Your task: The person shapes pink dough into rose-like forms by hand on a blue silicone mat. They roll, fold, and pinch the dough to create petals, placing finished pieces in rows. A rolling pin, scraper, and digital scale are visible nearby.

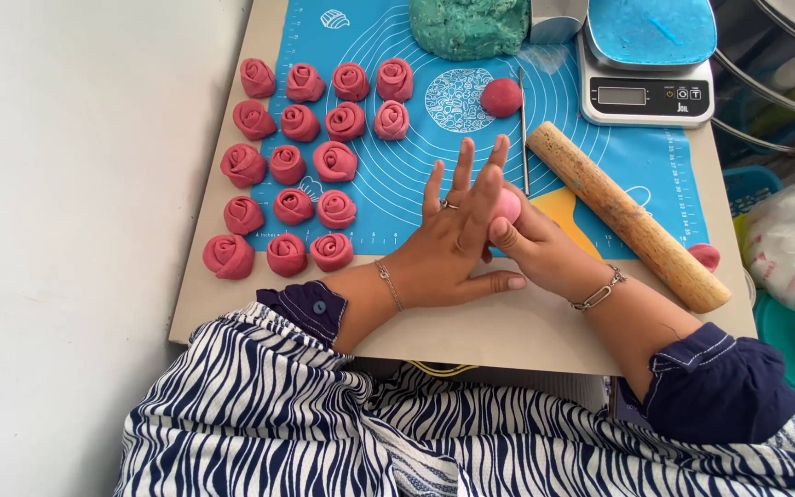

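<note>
My left hand (453, 230) lies flat, fingers spread, over my right hand (545, 253), pressing a small pink dough piece (509, 204) between the two palms above the blue silicone mat (397, 198). Only the top of that dough shows. Several finished pink dough roses (292, 166) sit in rows on the mat's left part. A round pink dough ball (501, 97) rests near the mat's middle, beside a thin metal stick (524, 129). A wooden rolling pin (626, 213) lies diagonally just right of my hands.
A lump of green dough (467, 26) sits at the mat's far edge. A kitchen scale (646, 87) with a blue plate stands at the back right. Another bit of pink dough (706, 255) lies by the table's right edge. Plastic bags and tubs crowd the right side.
</note>
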